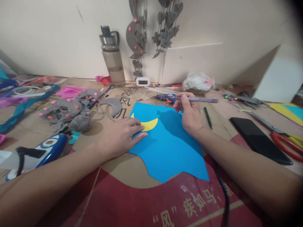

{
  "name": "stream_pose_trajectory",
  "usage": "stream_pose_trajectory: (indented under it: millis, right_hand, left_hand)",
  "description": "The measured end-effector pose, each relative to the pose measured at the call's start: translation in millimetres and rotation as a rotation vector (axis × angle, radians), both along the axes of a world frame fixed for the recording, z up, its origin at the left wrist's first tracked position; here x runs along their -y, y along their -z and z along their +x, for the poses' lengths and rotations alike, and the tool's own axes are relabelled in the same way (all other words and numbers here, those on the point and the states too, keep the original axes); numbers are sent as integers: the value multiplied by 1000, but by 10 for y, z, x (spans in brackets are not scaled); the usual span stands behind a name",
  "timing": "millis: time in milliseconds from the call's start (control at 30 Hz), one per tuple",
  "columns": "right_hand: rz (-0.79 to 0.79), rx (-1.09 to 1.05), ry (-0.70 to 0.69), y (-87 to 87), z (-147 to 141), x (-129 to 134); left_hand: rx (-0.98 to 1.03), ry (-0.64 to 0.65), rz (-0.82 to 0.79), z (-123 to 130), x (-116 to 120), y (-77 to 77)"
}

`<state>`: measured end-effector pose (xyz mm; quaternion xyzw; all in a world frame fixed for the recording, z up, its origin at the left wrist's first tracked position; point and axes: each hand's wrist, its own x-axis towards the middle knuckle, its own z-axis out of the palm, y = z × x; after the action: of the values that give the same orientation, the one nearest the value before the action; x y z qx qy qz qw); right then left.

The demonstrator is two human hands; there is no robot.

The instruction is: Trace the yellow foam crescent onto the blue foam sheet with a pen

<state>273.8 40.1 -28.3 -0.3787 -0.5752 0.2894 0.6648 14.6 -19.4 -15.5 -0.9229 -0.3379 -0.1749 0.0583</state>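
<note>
A blue sheet (170, 154) with curved cut-outs along its edges lies on the cardboard. My left hand (125, 134) rests flat on its left side, fingers stretched over a yellow crescent moon (150, 125) and pressing it against the sheet. Over the sheet's far right corner is my right hand (190, 112), its thumb and fingers closed round a slim purplish pen (205, 100) held almost level. Just beyond that hand lies a blue glue gun (165, 97), partly hidden by the fingers. Which end of the pen is the tip I cannot tell.
Grey felt pieces and yarn (80, 121) lie at the left, near a blue tape dispenser (50, 148). A bottle (113, 63) and a small clock (143, 82) stand by the wall. At the right are a phone (259, 138), scissors (284, 135) and a black cable (223, 186).
</note>
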Motion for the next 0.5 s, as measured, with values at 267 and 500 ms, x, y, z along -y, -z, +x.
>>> stream_pose_trajectory:
  millis: [267, 500]
  right_hand:
    - [16, 4, -16, 10, -10, -3]
    - [-13, 18, -1, 7, -12, 9]
  left_hand:
    - [27, -14, 6, 9, 16, 21]
    - [60, 3, -8, 1, 16, 9]
